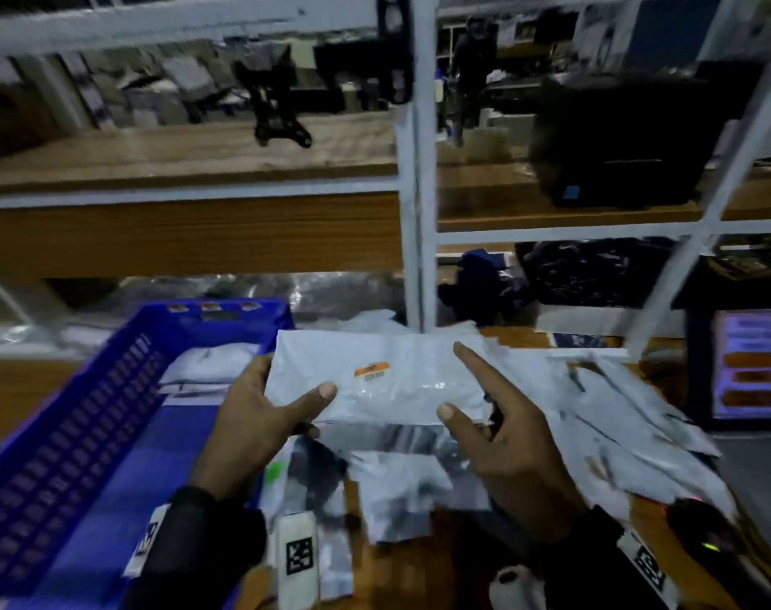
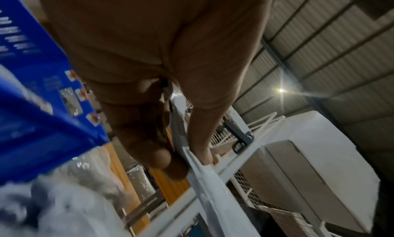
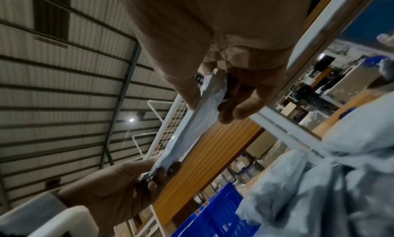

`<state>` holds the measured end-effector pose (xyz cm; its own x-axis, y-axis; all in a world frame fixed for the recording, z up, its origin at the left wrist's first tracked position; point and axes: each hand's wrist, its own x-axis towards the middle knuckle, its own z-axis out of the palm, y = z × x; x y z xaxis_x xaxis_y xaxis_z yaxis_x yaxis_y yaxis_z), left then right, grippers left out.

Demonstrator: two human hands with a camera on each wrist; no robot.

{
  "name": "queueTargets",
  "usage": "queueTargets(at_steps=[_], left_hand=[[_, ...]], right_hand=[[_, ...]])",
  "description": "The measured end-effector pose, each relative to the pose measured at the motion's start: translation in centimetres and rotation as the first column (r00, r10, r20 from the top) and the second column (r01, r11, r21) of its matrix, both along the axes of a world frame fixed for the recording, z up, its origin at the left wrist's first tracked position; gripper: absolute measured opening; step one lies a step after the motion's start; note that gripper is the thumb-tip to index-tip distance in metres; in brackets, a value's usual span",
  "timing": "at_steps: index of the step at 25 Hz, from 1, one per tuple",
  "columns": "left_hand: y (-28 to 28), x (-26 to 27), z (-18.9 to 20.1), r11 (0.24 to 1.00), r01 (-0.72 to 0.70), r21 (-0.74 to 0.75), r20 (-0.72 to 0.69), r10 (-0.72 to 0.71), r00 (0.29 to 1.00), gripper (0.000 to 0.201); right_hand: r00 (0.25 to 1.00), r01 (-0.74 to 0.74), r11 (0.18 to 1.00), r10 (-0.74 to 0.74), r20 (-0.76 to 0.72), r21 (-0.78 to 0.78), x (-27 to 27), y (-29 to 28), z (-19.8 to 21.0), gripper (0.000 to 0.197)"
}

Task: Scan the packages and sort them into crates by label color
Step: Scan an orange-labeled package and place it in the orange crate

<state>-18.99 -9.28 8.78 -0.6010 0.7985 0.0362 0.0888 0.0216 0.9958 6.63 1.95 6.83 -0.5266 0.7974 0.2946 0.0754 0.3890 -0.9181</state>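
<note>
Left hand (image 1: 260,411) and right hand (image 1: 502,438) each pinch an end of the orange-labelled white mailer (image 1: 379,380), held beside the blue crate (image 1: 67,433) already containing packages; a loose pile (image 1: 616,416) remains unsorted.

both hands (image 1: 388,429) pinching white package (image 1: 374,380), blue crate (image 1: 67,433) left

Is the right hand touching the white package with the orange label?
Touching. The right wrist view shows the right hand pinching the package edge between thumb and fingers; the head view shows its thumb on top.
</note>
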Motion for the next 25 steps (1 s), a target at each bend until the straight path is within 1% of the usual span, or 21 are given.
queueTargets(at_steps=[3,4,5,6,8,9,10,11,12,13,15,18,19,21,22,23,25], left_hand=[[-1.7,-9.2,-0.2,0.993,-0.115,-0.019,-0.051,0.114,0.992,0.078],[-2.1,-12.4,-0.3,0.990,-0.139,-0.019,-0.069,0.137,0.988,0.080],[-2.4,-15.5,-0.7,0.987,-0.158,-0.015,-0.093,0.156,0.983,0.077],[-2.3,-17.9,-1.2,0.983,-0.184,-0.009,-0.123,0.182,0.976,0.066],[-1.8,-23.2,-2.9,0.965,-0.261,-0.034,-0.223,0.247,0.943,0.037],[-1.5,-25.8,-3.9,0.955,-0.290,-0.063,-0.267,0.264,0.927,0.027],[-1.2,-28.0,-5.0,0.946,-0.310,-0.091,-0.297,0.271,0.916,0.022],[-0.8,-29.7,-6.0,0.937,-0.327,-0.120,-0.318,0.276,0.907,0.019],[-0.4,-31.3,-6.9,0.924,-0.351,-0.154,-0.337,0.285,0.897,0.020],[0.3,-32.4,-7.7,0.910,-0.372,-0.180,-0.352,0.294,0.889,0.025],[1.8,-34.4,-9.1,0.892,-0.391,-0.226,-0.389,0.286,0.876,0.035],[3.8,-36.0,-10.8,0.844,-0.401,-0.355,-0.510,0.185,0.840,0.050],[4.2,-36.5,-11.4,0.830,-0.407,-0.381,-0.531,0.164,0.832,0.053],[4.4,-37.1,-12.3,0.830,-0.390,-0.398,-0.532,0.137,0.836,0.055],[4.5,-37.3,-12.8,0.831,-0.378,-0.409,-0.529,0.122,0.840,0.054],[4.5,-37.3,-12.8,0.826,-0.369,-0.426,-0.544,0.092,0.834,0.052],[4.4,-37.6,-13.4,0.812,-0.351,-0.466,-0.572,0.027,0.820,0.047]], right_hand=[[0.999,-0.025,0.998,0.024,-0.025,-0.049,-9.1,-1.5,-0.4,0.062],[0.999,-0.033,0.999,0.033,-0.001,-0.038,-12.4,-1.8,-0.6,0.062],[0.999,-0.032,0.999,0.033,0.035,-0.019,-15.6,-2.1,-0.7,0.062],[0.997,-0.034,0.999,0.032,0.077,0.015,-18.2,-2.1,-1.1,0.062],[0.985,-0.060,0.995,0.045,0.167,0.084,-23.7,-1.9,-1.7,0.062],[0.973,-0.081,0.989,0.051,0.224,0.126,-26.4,-1.6,-2.2,0.062],[0.951,-0.101,0.978,0.040,0.308,0.182,-29.0,-1.1,-2.6,0.062],[0.910,-0.119,0.964,0.009,0.415,0.239,-30.9,-0.4,-2.8,0.062],[0.853,-0.142,0.949,-0.027,0.521,0.282,-33.0,0.4,-2.8,0.062],[0.792,-0.164,0.940,-0.056,0.608,0.300,-34.5,1.1,-2.8,0.061],[0.669,-0.210,0.925,-0.101,0.737,0.317,-37.3,2.3,-2.9,0.059],[0.485,-0.246,0.898,-0.213,0.848,0.366,-40.1,3.3,-4.4,0.060],[0.422,-0.264,0.891,-0.238,0.875,0.370,-40.9,3.3,-5.0,0.064],[0.319,-0.317,0.853,-0.317,0.893,0.415,-41.5,3.0,-6.0,0.085],[0.288,-0.333,0.837,-0.348,0.892,0.434,-41.8,2.9,-6.3,0.093],[0.285,-0.332,0.829,-0.366,0.886,0.450,-41.6,2.9,-6.2,0.096],[0.288,-0.328,0.825,-0.377,0.880,0.461,-41.7,2.9,-6.2,0.089]])
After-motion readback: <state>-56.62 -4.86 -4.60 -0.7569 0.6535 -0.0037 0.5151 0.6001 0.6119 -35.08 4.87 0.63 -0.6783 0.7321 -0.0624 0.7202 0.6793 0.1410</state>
